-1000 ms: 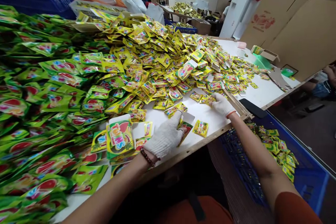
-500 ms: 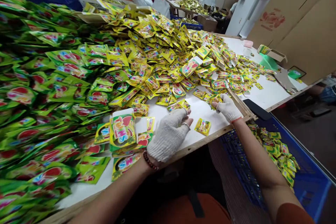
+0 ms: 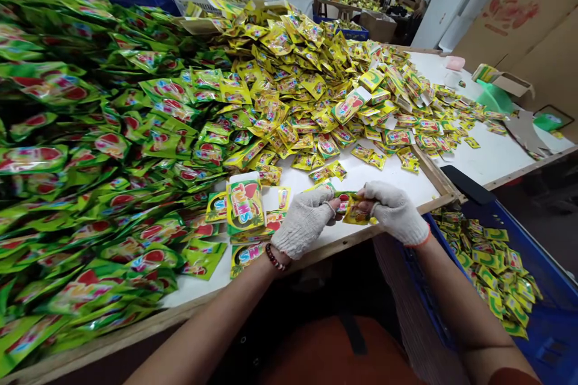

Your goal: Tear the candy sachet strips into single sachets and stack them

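Note:
My left hand (image 3: 303,221) and my right hand (image 3: 394,212), both in white knit gloves, meet just above the near edge of the white table (image 3: 370,177). Together they pinch a green pouch with small yellow sachets (image 3: 353,210) pressed into it. Each hand is closed on this bundle. To the left of my left hand lies a short stack of green printed pouches (image 3: 244,207). Loose yellow sachets (image 3: 332,171) lie on the table just beyond my hands.
A big heap of yellow sachets (image 3: 293,72) fills the table's middle; green pouches (image 3: 90,150) are piled at left. A blue crate (image 3: 542,325) with packed sachets sits low at right. A dark flat object (image 3: 467,185) lies on the table frame. Cardboard sheets (image 3: 533,18) stand at right.
My right hand came back from the loose sachets with some in it and met my left hand, which lifted a green pouch. The camera swung left and down.

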Tool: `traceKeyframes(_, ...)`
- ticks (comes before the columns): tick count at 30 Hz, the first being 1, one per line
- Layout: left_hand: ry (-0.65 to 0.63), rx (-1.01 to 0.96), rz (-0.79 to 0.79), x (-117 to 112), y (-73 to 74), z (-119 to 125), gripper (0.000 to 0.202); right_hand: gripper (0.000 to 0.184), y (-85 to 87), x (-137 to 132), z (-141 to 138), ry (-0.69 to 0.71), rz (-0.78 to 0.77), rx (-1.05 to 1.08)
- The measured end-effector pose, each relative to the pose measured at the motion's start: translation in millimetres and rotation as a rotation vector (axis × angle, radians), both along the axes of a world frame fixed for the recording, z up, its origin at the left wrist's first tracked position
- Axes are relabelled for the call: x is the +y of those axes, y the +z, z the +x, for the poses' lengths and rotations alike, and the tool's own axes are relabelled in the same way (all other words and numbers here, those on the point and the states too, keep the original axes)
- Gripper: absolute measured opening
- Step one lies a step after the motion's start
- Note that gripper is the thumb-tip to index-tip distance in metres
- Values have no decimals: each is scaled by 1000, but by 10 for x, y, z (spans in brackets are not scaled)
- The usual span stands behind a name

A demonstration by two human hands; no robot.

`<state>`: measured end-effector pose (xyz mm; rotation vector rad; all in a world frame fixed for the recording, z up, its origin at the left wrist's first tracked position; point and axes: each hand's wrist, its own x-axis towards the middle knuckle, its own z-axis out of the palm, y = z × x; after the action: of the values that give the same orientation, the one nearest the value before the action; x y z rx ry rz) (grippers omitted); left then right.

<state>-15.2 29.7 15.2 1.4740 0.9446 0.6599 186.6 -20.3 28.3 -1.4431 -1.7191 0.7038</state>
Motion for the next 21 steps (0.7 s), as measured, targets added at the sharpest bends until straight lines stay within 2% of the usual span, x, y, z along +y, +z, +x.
traceKeyframes(3,-48,63,141,-50,-6,-2,30,11,81,65,-45,77,81,-139)
traceKeyframes(7,-52,162,232,-91,-40,11,29,13,6,104,-76,97,104,-179)
traceKeyframes(10,-28,185,242,-97,-56,18,25,4,-121,46,-104,-83,131,-102)
traceKeyframes(11,-20,180,233,-102,-59,21,24,13,-165,11,-118,-161,126,-38)
traceKeyframes(12,-11,168,219,-112,-62,23,24,27,-207,-29,-132,-208,93,48)
traceKeyframes(14,-17,159,191,-144,-65,24,22,45,-279,-109,-147,-165,-58,237)
traceKeyframes(16,-66,185,203,-179,-60,17,21,43,-327,-170,-126,-55,-229,371)
traceKeyframes(18,-90,262,321,-189,-37,10,23,35,-351,-200,-62,-59,-310,425)
traceKeyframes(21,-16,547,639,-122,38,40,19,35,-371,-185,82,-218,-258,470)
